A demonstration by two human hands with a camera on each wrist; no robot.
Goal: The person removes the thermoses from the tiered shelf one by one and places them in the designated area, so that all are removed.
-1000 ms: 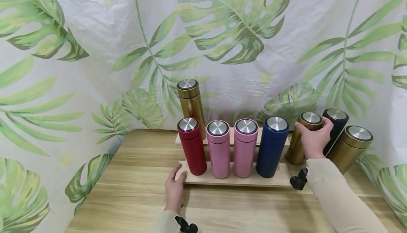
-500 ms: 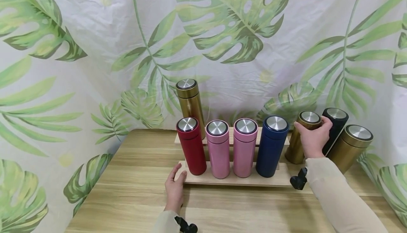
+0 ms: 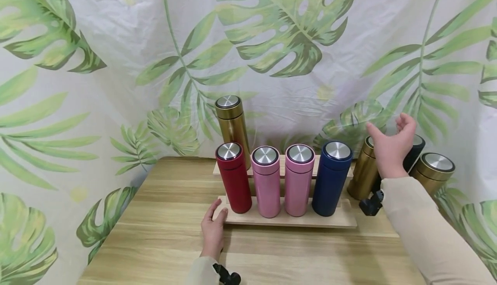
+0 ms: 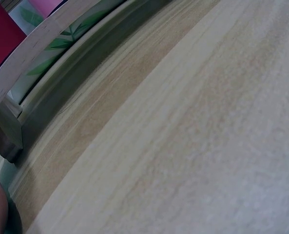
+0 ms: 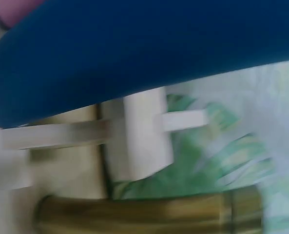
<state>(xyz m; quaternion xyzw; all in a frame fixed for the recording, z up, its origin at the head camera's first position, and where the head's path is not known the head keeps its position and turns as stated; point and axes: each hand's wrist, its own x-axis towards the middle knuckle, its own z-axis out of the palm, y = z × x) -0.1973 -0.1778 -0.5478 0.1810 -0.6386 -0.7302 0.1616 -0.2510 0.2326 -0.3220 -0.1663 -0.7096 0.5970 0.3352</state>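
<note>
A two-step wooden rack bears a row of thermos bottles on its lower step: a red one, two pink ones and a blue one. On the upper step a gold thermos stands at the left. My left hand grips the left end of the lower step, with thumb and fingers at the board's edge. Fingers spread, my right hand is raised in front of another gold thermos and a black thermos, partly hiding both. It holds nothing.
A third gold thermos stands at the far right, behind my right sleeve. The wood-grain table extends left and in front of the rack. A leaf-patterned cloth hangs behind it.
My right hand has let go of the gold thermos right of the rack and moved up and slightly right. That thermos stays standing. The left hand keeps its place on the rack.
</note>
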